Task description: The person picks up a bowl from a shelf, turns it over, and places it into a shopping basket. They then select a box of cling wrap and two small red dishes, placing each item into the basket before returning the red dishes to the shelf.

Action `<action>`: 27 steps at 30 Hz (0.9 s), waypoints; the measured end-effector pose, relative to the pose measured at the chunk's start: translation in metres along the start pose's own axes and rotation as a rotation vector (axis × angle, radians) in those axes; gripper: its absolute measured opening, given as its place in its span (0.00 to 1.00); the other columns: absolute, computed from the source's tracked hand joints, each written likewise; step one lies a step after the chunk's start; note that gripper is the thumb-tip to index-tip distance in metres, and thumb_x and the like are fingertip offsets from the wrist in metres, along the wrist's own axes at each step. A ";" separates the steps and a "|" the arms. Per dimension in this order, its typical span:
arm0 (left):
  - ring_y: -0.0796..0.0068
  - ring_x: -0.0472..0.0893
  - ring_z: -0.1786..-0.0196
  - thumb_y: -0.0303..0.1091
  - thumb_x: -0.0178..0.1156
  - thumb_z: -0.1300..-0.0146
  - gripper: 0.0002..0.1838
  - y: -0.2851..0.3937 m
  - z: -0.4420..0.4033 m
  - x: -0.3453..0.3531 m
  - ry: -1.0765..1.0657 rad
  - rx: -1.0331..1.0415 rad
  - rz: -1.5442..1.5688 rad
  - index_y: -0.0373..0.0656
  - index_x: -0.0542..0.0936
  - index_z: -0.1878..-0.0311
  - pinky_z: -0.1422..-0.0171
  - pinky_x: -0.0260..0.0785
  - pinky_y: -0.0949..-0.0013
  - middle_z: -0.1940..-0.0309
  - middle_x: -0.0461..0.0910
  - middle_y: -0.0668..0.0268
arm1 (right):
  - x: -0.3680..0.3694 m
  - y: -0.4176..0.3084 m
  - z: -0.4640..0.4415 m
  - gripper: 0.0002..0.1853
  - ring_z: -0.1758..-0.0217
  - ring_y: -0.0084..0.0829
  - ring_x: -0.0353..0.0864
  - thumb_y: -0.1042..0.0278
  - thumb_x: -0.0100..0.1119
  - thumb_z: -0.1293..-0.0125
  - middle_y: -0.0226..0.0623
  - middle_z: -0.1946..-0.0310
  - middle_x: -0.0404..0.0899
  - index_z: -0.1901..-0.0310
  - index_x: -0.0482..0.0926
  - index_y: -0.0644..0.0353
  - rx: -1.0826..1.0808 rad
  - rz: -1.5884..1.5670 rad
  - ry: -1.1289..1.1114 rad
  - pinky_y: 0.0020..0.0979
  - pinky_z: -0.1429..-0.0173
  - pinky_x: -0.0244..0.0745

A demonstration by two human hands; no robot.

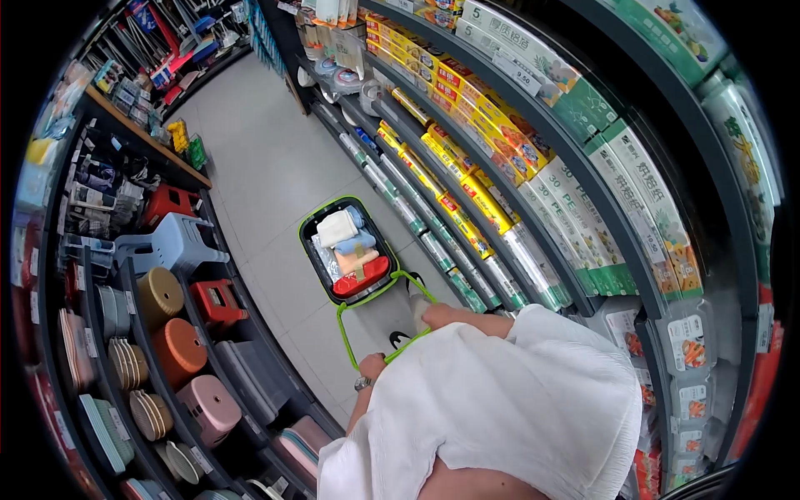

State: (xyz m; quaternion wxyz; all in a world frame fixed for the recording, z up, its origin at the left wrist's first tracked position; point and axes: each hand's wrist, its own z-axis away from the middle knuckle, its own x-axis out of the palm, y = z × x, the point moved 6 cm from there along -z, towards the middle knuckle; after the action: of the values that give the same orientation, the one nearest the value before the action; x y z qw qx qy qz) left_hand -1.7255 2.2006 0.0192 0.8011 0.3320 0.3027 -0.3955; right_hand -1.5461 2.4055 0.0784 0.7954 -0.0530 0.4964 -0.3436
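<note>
A black rolling shopping basket point(310, 223) with a bright green rim stands on the floor ahead of me. Its green handle point(342, 329) reaches back toward my body. My left hand point(372, 365), with a watch on the wrist, is closed around one corner of the handle. On the other corner, my right hand point(436, 315) is also closed, its fingers partly hidden by the white sleeve. Inside the basket are folded cloths: a white one point(337, 227), a blue one point(355, 242), and a peach one point(353, 260). A red packaged item point(362, 277) lies nearest me.
On the right, shelves hold yellow boxed rolls point(467, 108), white-and-green boxes point(567, 217) and wrapped rolls point(467, 196). Left shelves carry stools, such as a pink stool point(210, 408) and a blue stool point(171, 242). Grey tiled floor point(242, 125) runs along the aisle between them.
</note>
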 end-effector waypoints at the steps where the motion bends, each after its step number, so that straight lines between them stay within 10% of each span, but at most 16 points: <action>1: 0.52 0.87 0.61 0.50 0.59 0.41 0.16 0.001 -0.002 -0.012 0.006 0.002 -0.043 0.53 0.89 0.60 0.60 0.79 0.51 0.67 0.87 0.55 | 0.018 0.023 -0.021 0.11 0.58 0.54 0.86 0.64 0.65 0.46 0.53 0.66 0.84 0.66 0.84 0.62 0.011 -0.011 0.005 0.49 0.54 0.81; 12: 0.51 0.86 0.61 0.44 0.60 0.42 0.13 0.047 -0.069 -0.143 0.106 -0.121 0.043 0.51 0.88 0.60 0.57 0.79 0.51 0.66 0.86 0.53 | -0.147 0.056 -0.066 0.14 0.60 0.54 0.85 0.58 0.68 0.48 0.53 0.67 0.85 0.68 0.86 0.62 -0.070 -0.110 0.027 0.49 0.53 0.80; 27: 0.48 0.85 0.58 0.47 0.63 0.40 0.17 0.106 -0.097 -0.213 0.121 -0.048 0.210 0.42 0.84 0.59 0.54 0.78 0.49 0.63 0.85 0.49 | -0.188 0.110 -0.073 0.14 0.55 0.52 0.85 0.58 0.69 0.50 0.51 0.64 0.85 0.66 0.86 0.60 -0.016 -0.116 0.112 0.47 0.47 0.80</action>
State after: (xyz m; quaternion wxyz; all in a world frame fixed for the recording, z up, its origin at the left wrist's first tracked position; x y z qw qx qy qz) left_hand -1.7664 2.4172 0.1518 0.8261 0.3657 0.3234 -0.2813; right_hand -1.6026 2.6202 0.1366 0.7446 -0.0688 0.5391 -0.3877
